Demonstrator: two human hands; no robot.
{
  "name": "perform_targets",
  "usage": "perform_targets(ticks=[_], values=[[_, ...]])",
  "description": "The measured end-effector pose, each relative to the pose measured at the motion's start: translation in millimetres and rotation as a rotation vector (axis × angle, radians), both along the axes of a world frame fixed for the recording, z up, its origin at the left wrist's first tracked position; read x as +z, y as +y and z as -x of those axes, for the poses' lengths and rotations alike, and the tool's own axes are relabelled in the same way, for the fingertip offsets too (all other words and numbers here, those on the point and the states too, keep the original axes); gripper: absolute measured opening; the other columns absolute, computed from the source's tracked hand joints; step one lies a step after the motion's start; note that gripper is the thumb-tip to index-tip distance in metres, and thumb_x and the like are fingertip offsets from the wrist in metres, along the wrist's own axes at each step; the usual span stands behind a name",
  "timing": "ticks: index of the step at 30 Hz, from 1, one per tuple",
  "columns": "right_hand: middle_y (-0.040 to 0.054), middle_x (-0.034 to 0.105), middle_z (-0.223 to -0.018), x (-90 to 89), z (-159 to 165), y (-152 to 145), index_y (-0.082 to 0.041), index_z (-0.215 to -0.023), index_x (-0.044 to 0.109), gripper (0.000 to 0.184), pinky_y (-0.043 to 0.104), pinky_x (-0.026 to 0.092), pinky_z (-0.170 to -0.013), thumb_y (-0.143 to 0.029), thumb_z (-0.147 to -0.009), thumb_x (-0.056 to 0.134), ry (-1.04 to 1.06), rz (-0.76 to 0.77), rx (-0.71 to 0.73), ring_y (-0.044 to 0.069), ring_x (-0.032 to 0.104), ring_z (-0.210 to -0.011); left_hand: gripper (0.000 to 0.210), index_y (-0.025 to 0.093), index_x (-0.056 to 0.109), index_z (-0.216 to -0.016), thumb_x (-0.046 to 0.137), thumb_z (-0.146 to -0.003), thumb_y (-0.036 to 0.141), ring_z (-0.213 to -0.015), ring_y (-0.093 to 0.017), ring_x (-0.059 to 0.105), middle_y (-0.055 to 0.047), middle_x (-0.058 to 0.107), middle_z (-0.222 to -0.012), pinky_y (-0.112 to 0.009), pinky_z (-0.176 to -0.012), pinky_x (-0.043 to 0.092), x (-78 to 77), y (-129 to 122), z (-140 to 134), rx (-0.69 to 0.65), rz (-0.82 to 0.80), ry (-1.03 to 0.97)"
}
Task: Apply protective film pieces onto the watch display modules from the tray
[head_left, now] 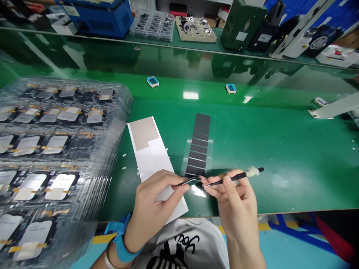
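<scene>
My left hand (159, 200) pinches a small dark display module (191, 181) between thumb and fingers, tilted nearly edge-on to me. A blue band circles that wrist. My right hand (235, 198) grips black tweezers (235, 177) with a pale wad wrapped near the rear end. Their tip points left, close to the module; whether it touches cannot be made out. Just beyond the hands lies a strip of black rectangular pieces (199, 144) on clear film. Under my left hand runs a white sheet (153, 158) with a beige patch at its far end.
Stacked clear trays (112, 157) of display modules fill the left side. Two watch cases (153, 81) with blue inner faces sit toward the back. A raised shelf holds a blue machine (103, 18), parts trays (153, 24) and a green box (243, 24). A white post (333, 106) stands at right.
</scene>
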State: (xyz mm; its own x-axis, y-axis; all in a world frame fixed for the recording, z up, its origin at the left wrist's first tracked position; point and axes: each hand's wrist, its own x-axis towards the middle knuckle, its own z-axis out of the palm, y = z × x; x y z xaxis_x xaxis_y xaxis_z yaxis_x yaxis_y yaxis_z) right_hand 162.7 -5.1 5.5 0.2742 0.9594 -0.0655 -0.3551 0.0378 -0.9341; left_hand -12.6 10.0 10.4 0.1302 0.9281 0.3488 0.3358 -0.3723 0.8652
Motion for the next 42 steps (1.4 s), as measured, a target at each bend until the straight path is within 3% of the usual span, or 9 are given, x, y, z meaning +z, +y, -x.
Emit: perform_targets(ticks=[4, 10, 12, 16, 20, 24, 28, 42], values=[[0.0014, 0.078, -0.08, 8.2, 16, -1, -0.022, -0.094, 0.054, 0.007, 0.029, 0.067, -0.068, -0.023, -0.096, 0.061, -0.059, -0.061, -0.042, 0.021, 0.078, -0.08, 0.01, 0.02, 0.063, -0.081, 0.069, -0.088, 0.016, -0.07, -0.012, 0.067, 0.001, 0.072, -0.078, -0.023, -0.065, 0.052, -2.2, 0, -1, 0.033, 0.021, 0.067], [0.0012, 0.074, -0.083, 14.6, 29, 1, -0.022, -0.096, 0.053, 0.012, 0.033, 0.068, -0.072, -0.011, -0.095, 0.056, -0.265, -0.298, -0.15, 0.019, 0.077, -0.085, 0.011, 0.02, 0.058, -0.086, 0.056, -0.097, 0.021, -0.069, -0.016, 0.062, -0.001, 0.066, -0.076, -0.027, -0.061, 0.046, -4.4, 3, -5, -0.004, -0.016, 0.295], [0.0013, 0.074, -0.084, 13.2, 32, 3, -0.022, -0.097, 0.052, 0.014, 0.032, 0.068, -0.07, -0.008, -0.094, 0.055, -0.287, -0.339, -0.137, 0.019, 0.077, -0.084, 0.005, 0.02, 0.057, -0.095, 0.052, -0.097, 0.02, -0.074, -0.016, 0.063, -0.002, 0.066, -0.083, -0.027, -0.063, 0.048, -2.2, 5, -5, -0.054, 0.052, 0.282], [0.0023, 0.074, -0.089, 7.3, 36, 6, -0.02, -0.101, 0.053, 0.022, 0.032, 0.068, -0.075, 0.0, -0.091, 0.053, -0.275, -0.418, -0.097, 0.018, 0.076, -0.09, 0.03, 0.02, 0.054, -0.127, 0.043, -0.099, 0.016, -0.094, -0.018, 0.066, -0.005, 0.068, -0.105, -0.03, -0.078, 0.053, 1.9, 10, -6, -0.191, 0.186, 0.263], [0.0027, 0.074, -0.091, 2.5, 41, 7, -0.019, -0.103, 0.054, 0.028, 0.036, 0.067, -0.082, 0.005, -0.089, 0.051, -0.298, -0.502, -0.111, 0.017, 0.075, -0.093, 0.038, 0.022, 0.054, -0.135, 0.041, -0.1, 0.017, -0.094, -0.019, 0.067, -0.005, 0.067, -0.103, -0.032, -0.082, 0.053, -0.9, 10, -5, -0.205, 0.222, 0.236], [0.0028, 0.074, -0.093, -0.8, 47, 9, -0.017, -0.103, 0.054, 0.03, 0.036, 0.067, -0.085, 0.008, -0.087, 0.05, -0.286, -0.534, -0.127, 0.017, 0.075, -0.094, 0.046, 0.024, 0.046, -0.146, 0.04, -0.101, 0.022, -0.082, -0.018, 0.065, -0.005, 0.067, -0.097, -0.03, -0.074, 0.054, -4.7, 9, -3, -0.188, 0.246, 0.222], [0.0027, 0.074, -0.094, -2.5, 50, 11, -0.017, -0.104, 0.053, 0.031, 0.039, 0.066, -0.087, 0.008, -0.087, 0.05, -0.29, -0.535, -0.134, 0.018, 0.075, -0.095, 0.051, 0.022, 0.039, -0.152, 0.04, -0.101, 0.024, -0.074, -0.017, 0.062, -0.004, 0.065, -0.091, -0.033, -0.081, 0.055, -3.0, 9, -3, -0.183, 0.262, 0.216], [0.0034, 0.072, -0.091, -6.0, 53, 12, -0.017, -0.103, 0.052, 0.027, 0.042, 0.067, -0.084, 0.006, -0.089, 0.051, -0.308, -0.518, -0.174, 0.02, 0.075, -0.093, 0.053, 0.02, 0.033, -0.155, 0.033, -0.103, 0.032, -0.074, -0.019, 0.058, -0.007, 0.062, -0.094, -0.04, -0.09, 0.053, -3.7, 7, 0, -0.22, 0.242, 0.155]])
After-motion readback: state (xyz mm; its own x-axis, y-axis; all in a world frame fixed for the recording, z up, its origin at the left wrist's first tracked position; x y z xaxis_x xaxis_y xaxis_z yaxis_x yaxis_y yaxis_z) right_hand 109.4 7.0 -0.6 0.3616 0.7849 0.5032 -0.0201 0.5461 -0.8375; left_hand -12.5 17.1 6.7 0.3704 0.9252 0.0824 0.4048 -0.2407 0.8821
